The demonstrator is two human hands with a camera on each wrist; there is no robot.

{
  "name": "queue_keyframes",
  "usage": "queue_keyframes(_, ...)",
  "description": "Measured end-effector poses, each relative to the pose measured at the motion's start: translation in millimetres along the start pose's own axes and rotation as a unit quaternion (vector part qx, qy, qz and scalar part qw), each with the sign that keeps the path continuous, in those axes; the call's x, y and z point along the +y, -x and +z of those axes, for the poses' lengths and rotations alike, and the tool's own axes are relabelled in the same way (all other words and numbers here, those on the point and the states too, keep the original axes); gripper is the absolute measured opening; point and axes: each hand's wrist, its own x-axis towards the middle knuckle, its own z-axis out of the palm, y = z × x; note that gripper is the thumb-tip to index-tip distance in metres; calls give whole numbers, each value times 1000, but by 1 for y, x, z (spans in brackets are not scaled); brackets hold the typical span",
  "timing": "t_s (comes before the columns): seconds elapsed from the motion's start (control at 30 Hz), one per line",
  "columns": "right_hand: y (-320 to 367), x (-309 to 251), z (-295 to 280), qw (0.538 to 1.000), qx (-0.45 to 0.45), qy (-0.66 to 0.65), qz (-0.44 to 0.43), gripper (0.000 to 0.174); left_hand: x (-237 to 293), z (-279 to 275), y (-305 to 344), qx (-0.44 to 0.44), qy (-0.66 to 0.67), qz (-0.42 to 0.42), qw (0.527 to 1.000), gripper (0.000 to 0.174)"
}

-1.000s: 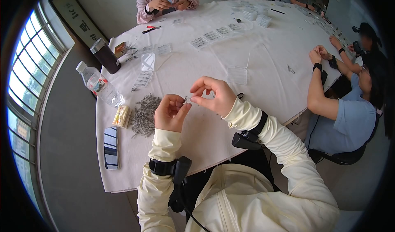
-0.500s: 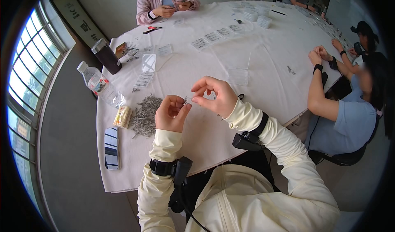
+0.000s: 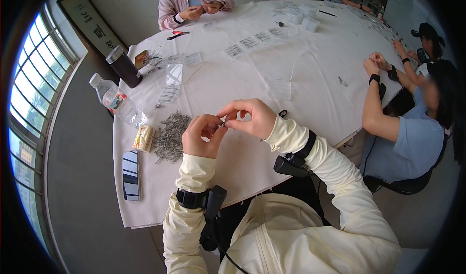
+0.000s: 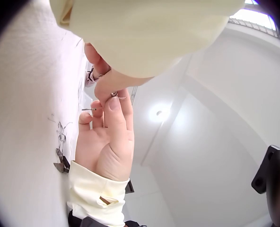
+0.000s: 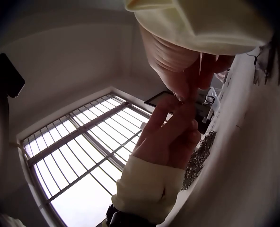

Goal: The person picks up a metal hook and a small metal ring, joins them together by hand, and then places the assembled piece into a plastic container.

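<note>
In the head view, my left hand (image 3: 201,135) and right hand (image 3: 252,118) meet above the table. Thumb and fingertips of the left hand pinch a small silvery metal wire piece (image 3: 223,124). At the same spot the right thumb and index finger pinch it too. The left wrist view shows the tiny metal piece (image 4: 114,95) at the right thumb tip, a fine wire sticking out sideways. A second thin metal piece (image 4: 89,109) pokes out from the right hand's other fingers. Beside the left hand lies a tangled heap of small metal pieces (image 3: 170,138).
Left of the heap are a tissue pack (image 3: 144,138), a phone (image 3: 131,176), a water bottle (image 3: 119,101) and a dark flask (image 3: 124,67). An open clear plastic box (image 3: 280,90) lies ahead, with filled boxes (image 3: 250,42) and red-handled pliers (image 3: 178,35) farther off. Other people sit around the table.
My right hand has moved left and slightly down, closing the small gap so its fingertips now meet the left hand's at the metal piece. The left hand has barely moved.
</note>
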Motion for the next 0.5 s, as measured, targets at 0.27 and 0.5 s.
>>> queue_keyframes(0.27, 0, 2, 0, 998, -28, -41, 42, 10, 6, -2, 1, -12, -67, -25, 997, 16)
queue_keyframes(0.5, 0, -1, -5, 990, 1, -102, 102, 12, -9, -3, 1, -31, -16, -14, 999, 23)
